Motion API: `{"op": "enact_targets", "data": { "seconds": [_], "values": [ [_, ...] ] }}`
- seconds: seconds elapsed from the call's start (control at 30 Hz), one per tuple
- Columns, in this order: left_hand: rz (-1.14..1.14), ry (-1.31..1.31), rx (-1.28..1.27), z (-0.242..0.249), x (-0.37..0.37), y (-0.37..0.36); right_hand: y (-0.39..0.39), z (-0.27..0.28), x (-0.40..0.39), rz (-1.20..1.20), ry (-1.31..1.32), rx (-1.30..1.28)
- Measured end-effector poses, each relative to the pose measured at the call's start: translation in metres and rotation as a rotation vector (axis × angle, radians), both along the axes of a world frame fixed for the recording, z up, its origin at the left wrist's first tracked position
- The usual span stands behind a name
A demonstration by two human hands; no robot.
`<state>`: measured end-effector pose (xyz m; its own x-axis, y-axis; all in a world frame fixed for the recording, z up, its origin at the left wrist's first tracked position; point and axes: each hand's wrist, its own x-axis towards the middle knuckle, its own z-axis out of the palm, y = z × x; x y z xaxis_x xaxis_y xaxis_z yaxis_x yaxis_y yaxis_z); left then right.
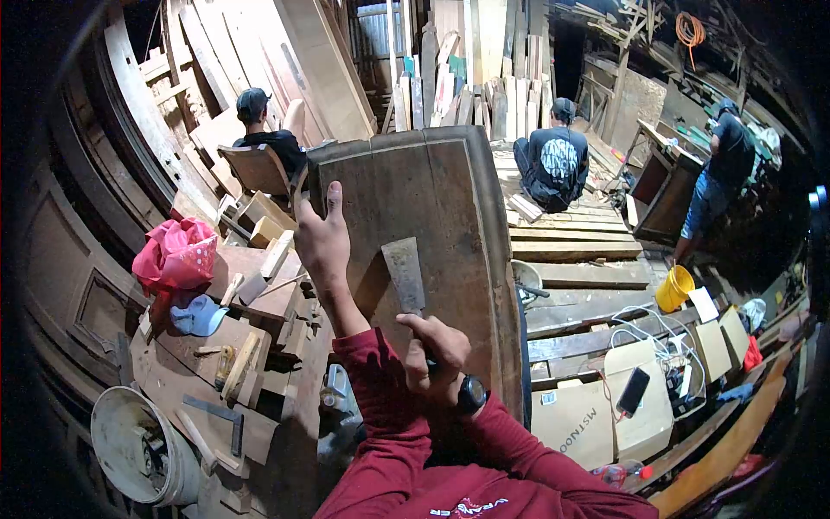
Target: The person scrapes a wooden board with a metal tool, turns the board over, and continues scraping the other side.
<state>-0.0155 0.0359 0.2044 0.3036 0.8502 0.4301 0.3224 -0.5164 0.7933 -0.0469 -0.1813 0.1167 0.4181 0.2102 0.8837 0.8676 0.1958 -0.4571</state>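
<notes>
In front of me stands a dark brown wooden panel (450, 208) with a worn, raised border along its edges. My left hand (322, 246) is at its upper left edge, thumb up over the face and the other fingers mostly hidden round the border. A putty knife (403, 270) with a wide, stained blade lies against the panel's face. My right hand (439, 353), with a black watch on the wrist, is closed round the knife's handle, which is mostly covered by the fingers.
To the left, a workbench (164, 368) carries a try square (216, 422), a hand plane (239, 363), a cap (199, 316) and a pink bag (175, 253). A white bucket (130, 441) stands below. Cardboard (571, 421) with a phone (634, 389) lies right. Three people are farther back.
</notes>
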Motion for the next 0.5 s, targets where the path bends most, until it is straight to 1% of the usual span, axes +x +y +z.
{"op": "enact_targets", "data": {
  "seconds": [0.13, 0.17, 0.4, 0.5],
  "values": [
    [-0.008, -0.010, -0.011, 0.003, -0.001, -0.003, 0.013, -0.004, 0.000, 0.071, 0.086, 0.117],
    [0.001, -0.016, -0.003, 0.002, -0.001, -0.004, 0.003, 0.002, -0.002, 0.100, 0.185, -0.004],
    [-0.023, 0.031, -0.065, 0.011, -0.007, -0.011, 0.021, 0.017, 0.014, -0.157, 0.118, -0.055],
    [0.030, -0.028, 0.043, 0.000, 0.000, -0.005, 0.025, 0.035, 0.021, -0.240, 0.105, -0.072]
  ]
}}
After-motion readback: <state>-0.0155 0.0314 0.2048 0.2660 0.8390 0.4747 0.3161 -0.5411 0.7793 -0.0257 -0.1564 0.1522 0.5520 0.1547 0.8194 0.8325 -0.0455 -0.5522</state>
